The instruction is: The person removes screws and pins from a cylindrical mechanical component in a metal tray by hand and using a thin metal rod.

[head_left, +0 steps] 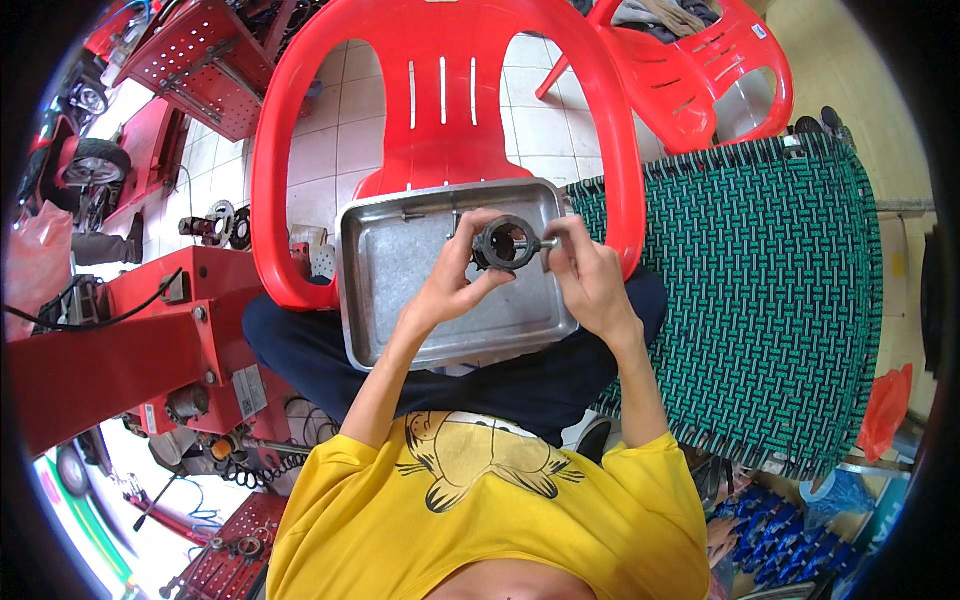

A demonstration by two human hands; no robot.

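My left hand (458,272) grips a dark, ring-shaped metal part (486,248) by its left side, thumb below and fingers above. The part is held over a shallow metal tray (390,300), its round opening tilted up toward me. From the right, my right hand (592,276) pinches a small metal pin (546,244) between thumb and fingers. The pin's inner end meets the ring's right side; whether it sits inside a hole I cannot tell. A short thin metal piece (412,215) lies near the tray's far edge.
The tray rests across a red plastic chair (445,140) and my lap. On the right stands a green-and-black woven lounger (760,290), with a second red chair (690,75) behind it. A red steel machine (215,330) is close on the left. Loose round parts (222,222) lie on the tiled floor.
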